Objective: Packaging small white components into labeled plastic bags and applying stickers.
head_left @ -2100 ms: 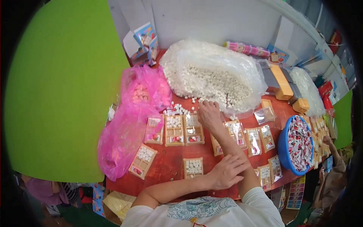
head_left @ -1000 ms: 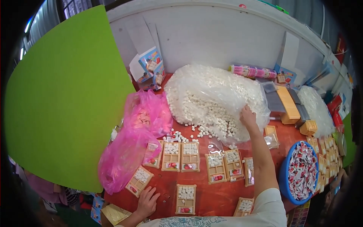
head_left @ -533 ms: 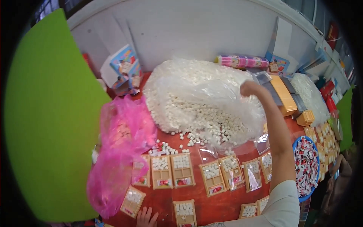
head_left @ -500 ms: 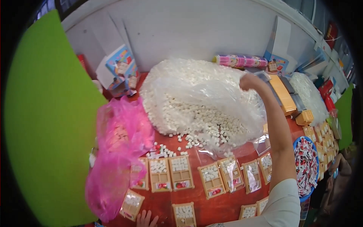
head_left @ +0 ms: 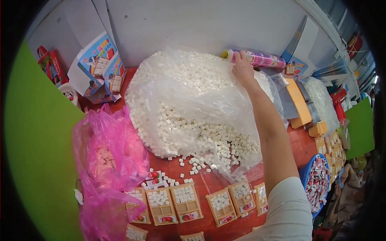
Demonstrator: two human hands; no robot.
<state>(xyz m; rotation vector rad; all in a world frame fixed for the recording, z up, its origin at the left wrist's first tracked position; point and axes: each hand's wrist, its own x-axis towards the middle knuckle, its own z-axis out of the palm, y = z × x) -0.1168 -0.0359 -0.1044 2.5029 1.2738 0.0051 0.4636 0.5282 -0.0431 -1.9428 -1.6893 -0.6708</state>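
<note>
My right hand (head_left: pixel 243 69) reaches over the table with its fingers curled over the left part of a purple and pink printed roll (head_left: pixel 266 60), which has a yellow end. The roll lies against the back wall. Below and left of my hand, a large clear plastic bag (head_left: pixel 213 98) spreads over a heap of small white cubes (head_left: pixel 177 134), some spilling out at the front. My left hand is out of view. Along the near side are small wooden compartment trays (head_left: pixel 163 211), several with white cubes and strawberry-printed packets in them.
A pink plastic bag (head_left: pixel 120 140) with pink pieces sits at left, beside a green panel (head_left: pixel 36 140). Printed cardboard boxes (head_left: pixel 96 60) stand behind it. To the right are a yellow-orange block (head_left: pixel 298 104) and a blue basket (head_left: pixel 305 170) of small packets.
My right hand has moved left and back, from above the bag's right side onto the roll. My left hand has left the view. The view has shifted.
</note>
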